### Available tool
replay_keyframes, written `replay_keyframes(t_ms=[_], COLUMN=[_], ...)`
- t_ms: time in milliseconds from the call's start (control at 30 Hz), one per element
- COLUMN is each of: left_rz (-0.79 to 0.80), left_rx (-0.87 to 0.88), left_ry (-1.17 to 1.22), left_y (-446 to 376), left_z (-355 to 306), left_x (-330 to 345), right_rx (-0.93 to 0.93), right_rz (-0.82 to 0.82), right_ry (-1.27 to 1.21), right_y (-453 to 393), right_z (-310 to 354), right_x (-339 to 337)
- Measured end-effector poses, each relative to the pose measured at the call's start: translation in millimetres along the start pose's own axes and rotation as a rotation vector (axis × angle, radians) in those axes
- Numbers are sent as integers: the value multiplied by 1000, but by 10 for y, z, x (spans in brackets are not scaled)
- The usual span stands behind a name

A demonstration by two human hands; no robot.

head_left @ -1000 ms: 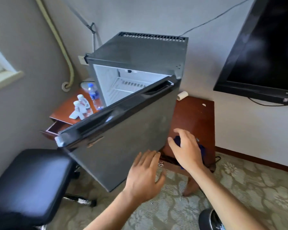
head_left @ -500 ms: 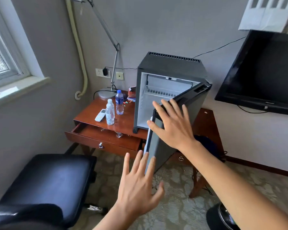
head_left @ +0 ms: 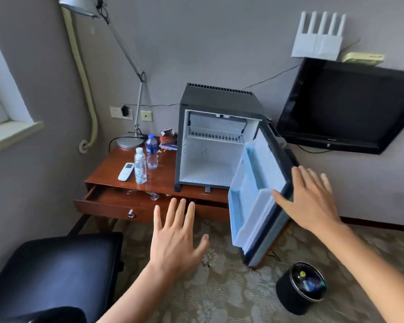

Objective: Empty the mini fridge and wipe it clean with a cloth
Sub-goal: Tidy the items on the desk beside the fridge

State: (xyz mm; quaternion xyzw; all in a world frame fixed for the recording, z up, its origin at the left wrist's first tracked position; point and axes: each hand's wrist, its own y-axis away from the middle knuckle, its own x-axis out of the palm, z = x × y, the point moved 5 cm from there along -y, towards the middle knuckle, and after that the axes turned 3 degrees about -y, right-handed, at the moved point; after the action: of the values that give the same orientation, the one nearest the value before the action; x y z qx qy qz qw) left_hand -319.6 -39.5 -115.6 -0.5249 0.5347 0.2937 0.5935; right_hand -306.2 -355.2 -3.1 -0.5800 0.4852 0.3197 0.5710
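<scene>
A black mini fridge (head_left: pixel 216 96) stands on a wooden desk (head_left: pixel 107 171) with its door (head_left: pixel 254 197) swung wide to the right. The white inside holds only a wire shelf (head_left: pixel 215 136) near the top. My right hand (head_left: pixel 309 197) lies flat with spread fingers against the door's outer edge. My left hand (head_left: pixel 176 236) hovers open in front of the desk, fingers spread, holding nothing. Three water bottles (head_left: pixel 145 159) stand on the desk left of the fridge. No cloth shows in view.
A desk drawer (head_left: pixel 117 201) hangs open. A white remote (head_left: pixel 126 171) and a lamp base (head_left: pixel 130 142) sit on the desk. A black stool (head_left: pixel 54 271) is at lower left, a black bin (head_left: pixel 300 287) on the carpet at lower right, a wall TV (head_left: pixel 350 106) beyond.
The view has pulled back from the fridge. The door swung from nearly closed to wide open, with my right hand following its edge rightward. My left hand stayed open in front.
</scene>
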Motion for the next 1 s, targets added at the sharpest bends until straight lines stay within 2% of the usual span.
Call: replay_keyframes(t_ms=[133,267,333,400,467,533,633,767,1000], left_rz=[-17,-33,-29,-20,-6,8,25,72,119], left_rx=[96,170,172,161,132,76,-26,-174,-381], left_ry=[28,51,44,42,26,22,2,-70,-133], left_y=[-285,-616,-766,-888,-1031,-1160,-1283,-1270,-1303], left_z=[-250,-446,-457,-425,-339,-183,133,664,1634], left_x=[77,161,228,272,352,424,569,790,917], right_rx=[162,312,362,361,280,144,-43,-236,-415], right_rz=[37,53,67,6,-88,-97,5,220,417], right_ry=[89,63,66,63,-16,-108,-270,-384,-511], right_y=[-13,-83,-159,-246,-387,-561,-792,-1005,-1449], right_z=[-600,-1001,-1086,-1009,-729,-268,515,1484,2871], right_x=[137,338,417,438,474,592,918,1491,2016])
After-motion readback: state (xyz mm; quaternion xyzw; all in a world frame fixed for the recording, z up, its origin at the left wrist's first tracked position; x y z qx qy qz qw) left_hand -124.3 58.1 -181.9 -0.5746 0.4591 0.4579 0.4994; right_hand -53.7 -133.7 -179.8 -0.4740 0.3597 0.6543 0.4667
